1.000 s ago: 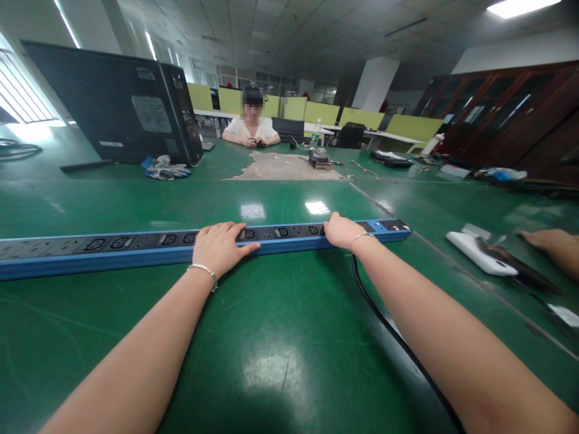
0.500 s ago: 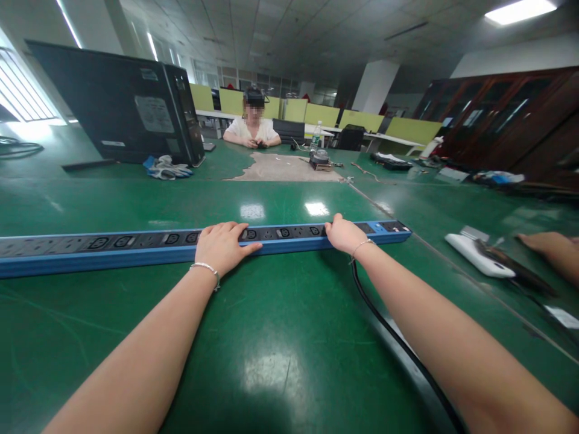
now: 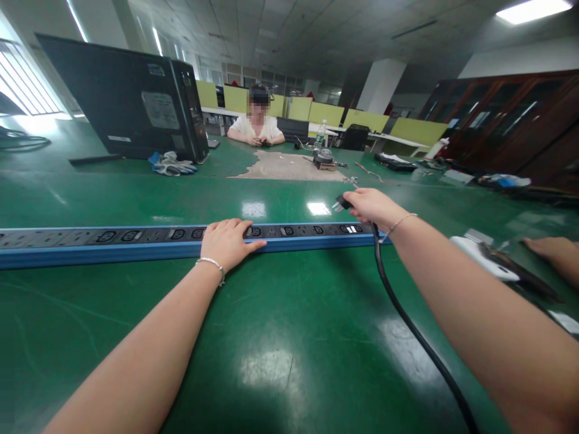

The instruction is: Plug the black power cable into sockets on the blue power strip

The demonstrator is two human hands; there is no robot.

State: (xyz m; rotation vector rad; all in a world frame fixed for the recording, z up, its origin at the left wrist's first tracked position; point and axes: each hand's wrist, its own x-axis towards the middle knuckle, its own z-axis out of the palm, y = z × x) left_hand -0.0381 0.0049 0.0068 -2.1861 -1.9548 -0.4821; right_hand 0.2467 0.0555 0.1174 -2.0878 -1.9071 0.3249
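Observation:
A long blue power strip (image 3: 294,244) with a black socket face lies across the green table (image 3: 289,313). My left hand (image 3: 228,242) rests over its middle, fingers wrapped onto the top and thumb along the front edge. Above the strip's right part, my right hand (image 3: 368,205) pinches a black plug (image 3: 344,201), whose metal prongs point left and are apart from the sockets. From that hand a thick black cable (image 3: 398,307) hangs down and runs to the lower right. My right wrist hides the strip's right end.
A black computer case (image 3: 131,102) stands at the back left, with gloves (image 3: 172,164) beside it. A person (image 3: 257,123) sits across the table. A bottle (image 3: 320,135) stands near a small device (image 3: 324,158). At right, another person's hand (image 3: 549,250) is near a white object (image 3: 484,256).
My right hand has lifted off the strip and moved right and up, and the plug's prongs now show clear of the sockets. My left hand stays on the strip. The view has shifted slightly.

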